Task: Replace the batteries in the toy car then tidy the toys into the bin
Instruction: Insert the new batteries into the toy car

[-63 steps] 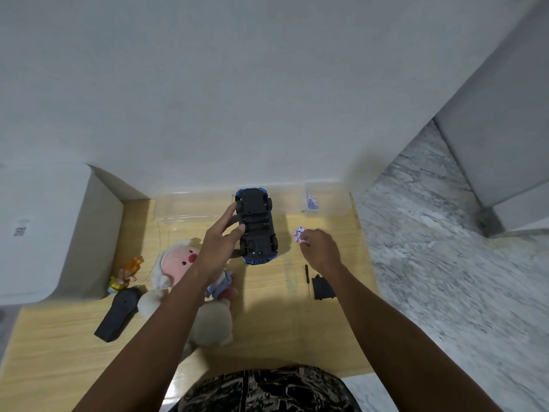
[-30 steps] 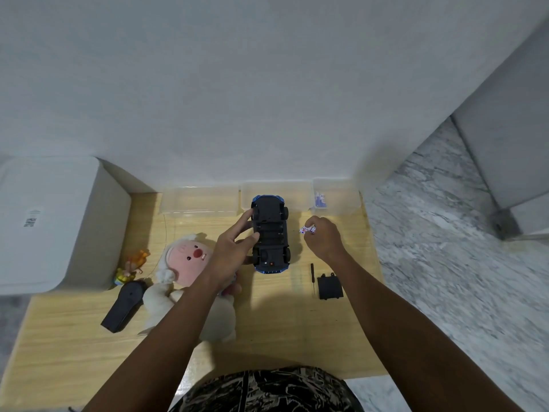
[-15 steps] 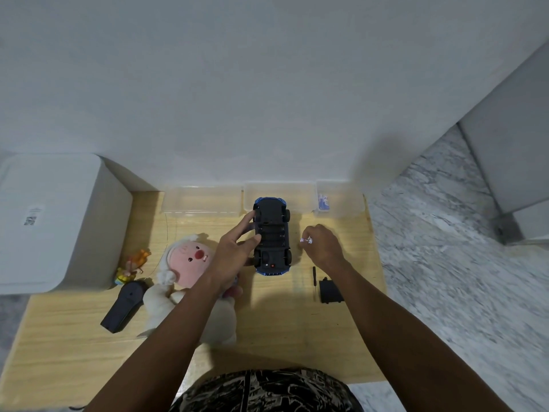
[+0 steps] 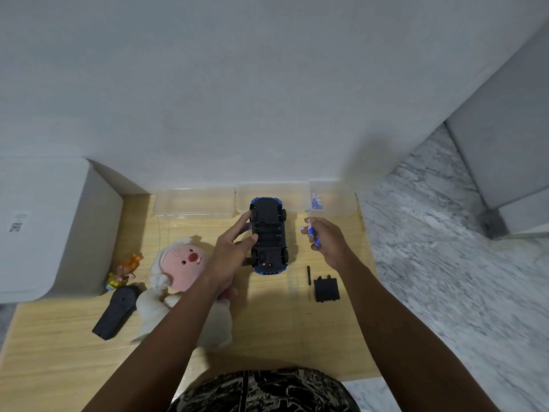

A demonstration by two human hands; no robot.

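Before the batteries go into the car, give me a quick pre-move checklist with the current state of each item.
1. Toy car lies belly-up on the table: ok.
2. Left hand grips the car's side to steady it: ok.
3. Battery bay uncovered, slots look empty: ok.
4. Right hand holds the batteries, apart from the car: ok.
5. Battery polarity against the bay marks: cannot tell.
6. Bay cover and screwdriver lie on the table right of the car, in reach for closing: ok.
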